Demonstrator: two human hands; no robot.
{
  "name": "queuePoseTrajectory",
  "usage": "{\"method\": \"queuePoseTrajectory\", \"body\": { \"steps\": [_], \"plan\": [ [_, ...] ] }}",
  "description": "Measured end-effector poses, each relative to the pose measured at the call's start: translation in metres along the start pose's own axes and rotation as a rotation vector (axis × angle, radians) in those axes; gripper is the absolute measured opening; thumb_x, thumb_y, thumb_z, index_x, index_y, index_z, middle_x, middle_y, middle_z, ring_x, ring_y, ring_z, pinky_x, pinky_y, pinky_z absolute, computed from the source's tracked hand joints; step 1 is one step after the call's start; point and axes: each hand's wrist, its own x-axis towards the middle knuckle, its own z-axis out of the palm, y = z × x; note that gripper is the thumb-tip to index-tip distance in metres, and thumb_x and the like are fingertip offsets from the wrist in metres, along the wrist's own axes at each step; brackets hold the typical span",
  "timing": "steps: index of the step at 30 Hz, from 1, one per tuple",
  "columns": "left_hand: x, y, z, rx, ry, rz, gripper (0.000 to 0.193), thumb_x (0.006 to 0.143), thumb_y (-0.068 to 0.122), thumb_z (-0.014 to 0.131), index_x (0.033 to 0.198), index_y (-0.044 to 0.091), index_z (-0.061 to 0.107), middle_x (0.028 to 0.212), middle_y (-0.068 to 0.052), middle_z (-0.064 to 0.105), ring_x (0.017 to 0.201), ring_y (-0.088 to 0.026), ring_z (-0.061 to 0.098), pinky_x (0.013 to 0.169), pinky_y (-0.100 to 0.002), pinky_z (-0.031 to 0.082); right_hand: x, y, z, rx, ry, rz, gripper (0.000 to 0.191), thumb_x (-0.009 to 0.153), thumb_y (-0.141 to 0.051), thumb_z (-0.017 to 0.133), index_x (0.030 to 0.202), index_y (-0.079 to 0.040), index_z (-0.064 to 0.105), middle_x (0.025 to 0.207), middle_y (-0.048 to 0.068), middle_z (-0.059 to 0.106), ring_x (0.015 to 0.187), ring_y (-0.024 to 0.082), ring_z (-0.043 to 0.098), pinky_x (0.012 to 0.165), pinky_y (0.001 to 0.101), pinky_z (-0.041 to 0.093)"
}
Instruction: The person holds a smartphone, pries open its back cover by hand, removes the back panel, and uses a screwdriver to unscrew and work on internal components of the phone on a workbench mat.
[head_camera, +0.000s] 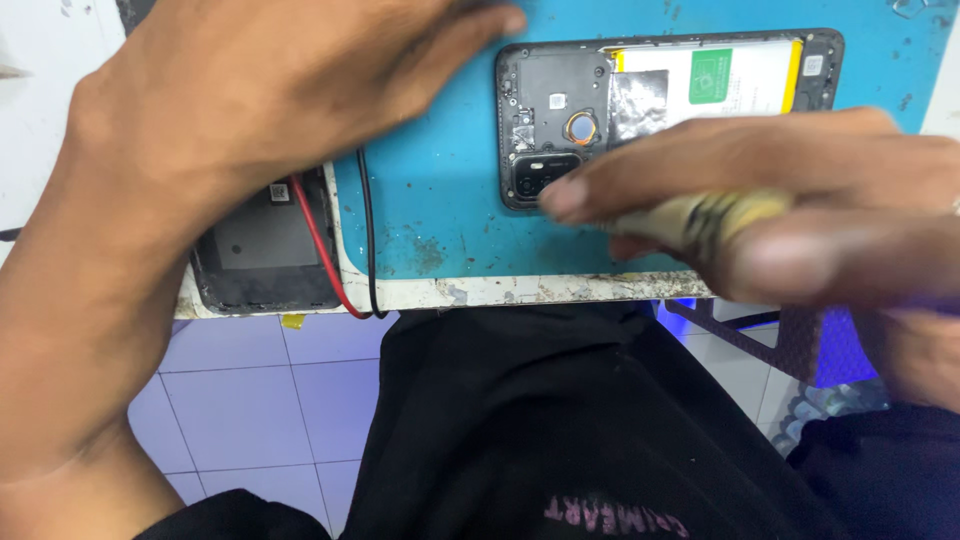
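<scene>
Bare hands (480, 150) over opened phone (660, 100)

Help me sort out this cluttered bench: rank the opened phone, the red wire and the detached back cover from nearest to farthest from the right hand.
From the right hand:
1. Opened phone, right at its fingertips, on the blue mat.
2. Red wire, left of the mat's edge.
3. Detached back cover, just beyond the wire, under the left hand's wrist.

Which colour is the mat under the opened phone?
The mat is teal blue, seen in the head view.
</scene>
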Motion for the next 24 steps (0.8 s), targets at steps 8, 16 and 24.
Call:
{"method": "queuePoseTrajectory", "body": {
  "steps": [8, 16, 24],
  "plan": [
    [0.033, 0.018, -0.005, -0.787, -0.120, 0.122, 0.029, 0.085, 0.012, 0.084, 0.110, 0.002, 0.073, 0.112, -0.011, 0.072, 0.104, -0.027, 0.070, 0.085, -0.039, 0.057, -0.010, 0.000, -0.004, -0.099, -0.050, -0.021, 0.024, 0.115, -0.035, 0.041, 0.137, -0.026, 0.046, 0.133, 0.023, 0.069, 0.124, 0.036, 0.069, 0.107, 0.0517, 0.058],
    [0.035, 0.026, -0.005, -0.994, -0.157, 0.114, 0.019, 0.082, 0.002, 0.082, 0.099, 0.001, 0.073, 0.094, -0.007, 0.073, 0.089, -0.024, 0.073, 0.126, -0.062, 0.020, -0.021, 0.002, 0.000, -0.064, 0.039, 0.008, 0.024, 0.112, -0.033, 0.043, 0.135, -0.027, 0.047, 0.132, 0.022, 0.068, 0.124, 0.035, 0.069, 0.106, 0.0502, 0.058],
    [0.034, 0.024, 0.003, -1.052, -0.097, 0.132, 0.017, 0.083, -0.002, 0.083, 0.097, 0.002, 0.073, 0.087, -0.008, 0.071, 0.085, -0.025, 0.072, 0.125, -0.062, 0.023, -0.020, 0.002, -0.009, -0.018, 0.082, 0.043, 0.023, 0.110, -0.030, 0.046, 0.133, -0.027, 0.049, 0.131, 0.020, 0.066, 0.123, 0.035, 0.070, 0.105, 0.0487, 0.059]
  ]
}}
